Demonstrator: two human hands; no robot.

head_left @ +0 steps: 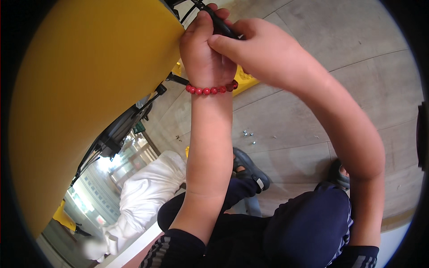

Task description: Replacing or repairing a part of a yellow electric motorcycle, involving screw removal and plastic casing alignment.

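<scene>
My left hand, with a red bead bracelet at its wrist, is closed round a black textured handle near the top edge. The handle slants from a dark metal piece down toward my right hand. That hand's fingers and thumb close over the handle's lower end, right against my left palm. Its fingertips are partly hidden, and the kind of tool or part the handle belongs to does not show. Close by on the left rises a large yellow curved panel.
Behind my wrists lies a yellow piece on the wood-look floor. Several small metal screws or nuts are scattered near my dark shoe. Black brackets and cables hang under the panel. White cloth is at lower left.
</scene>
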